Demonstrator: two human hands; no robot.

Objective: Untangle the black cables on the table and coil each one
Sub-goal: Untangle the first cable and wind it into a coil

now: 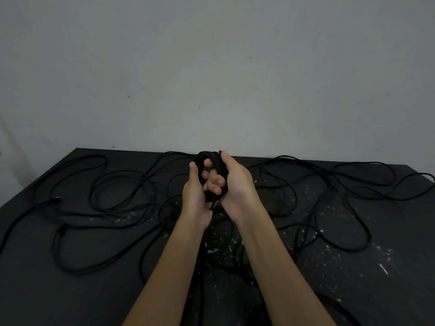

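At centre, above the worktop: small coil of black cable, long axis 12-to-6, held upright between both hands. Right hand has fingers curled round its 3 o'clock side; left hand grips at 9. Loose cables sprawl from 9 to 3 below. The tail leaves at 6, so the next loop probably comes up from there.

Plain grey-white wall behind, matte, with a few small dark specks and faint scuffs. Black table in front of it, far edge straight, top spattered with white flecks, densest at centre and right. Dim, even light, soft across wall and tabletop.
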